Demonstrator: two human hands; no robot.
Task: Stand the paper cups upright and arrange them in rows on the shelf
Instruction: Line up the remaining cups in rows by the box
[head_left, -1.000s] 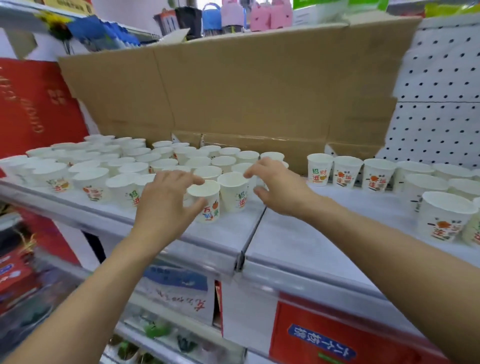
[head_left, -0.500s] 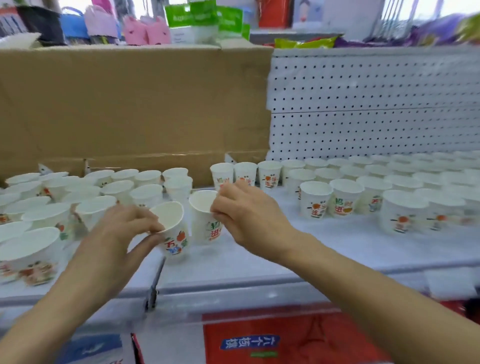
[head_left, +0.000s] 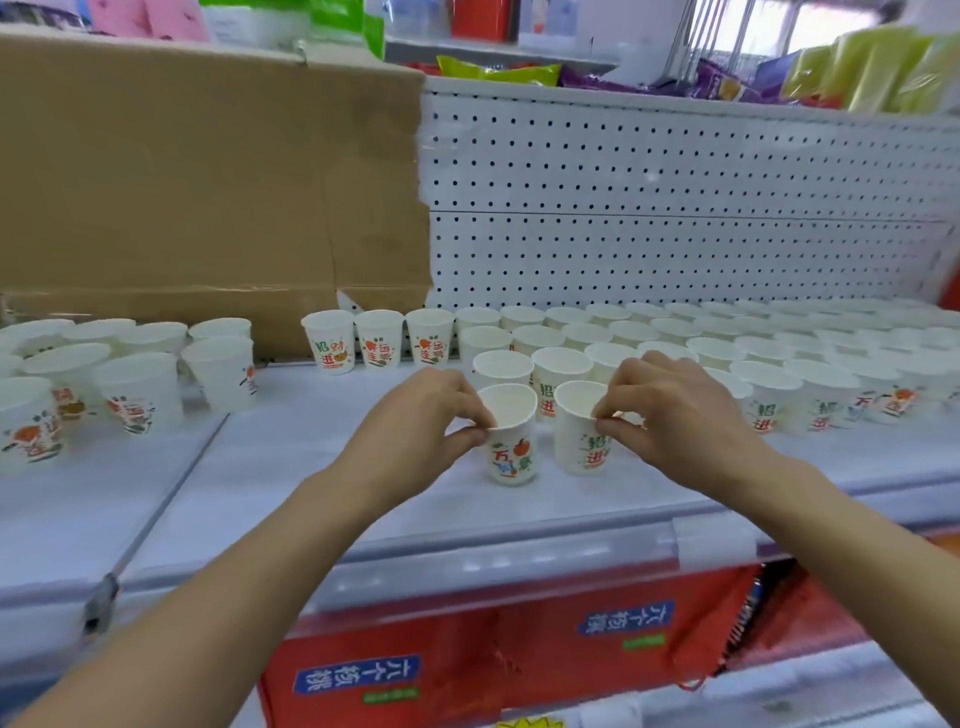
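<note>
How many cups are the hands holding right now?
2. The left hand pinches the apple-print cup by its rim; the right hand pinches the second cup, just beside it. Both are upright.

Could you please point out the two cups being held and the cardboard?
left-held cup (head_left: 511, 457): head view, on its printed side wall.
right-held cup (head_left: 577, 441): head view, on its front wall.
cardboard (head_left: 208, 171): head view, on its flat face.

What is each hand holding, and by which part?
The left hand pinches the left cup by its rim; the right hand pinches the right cup beside it, also at the rim.
</note>
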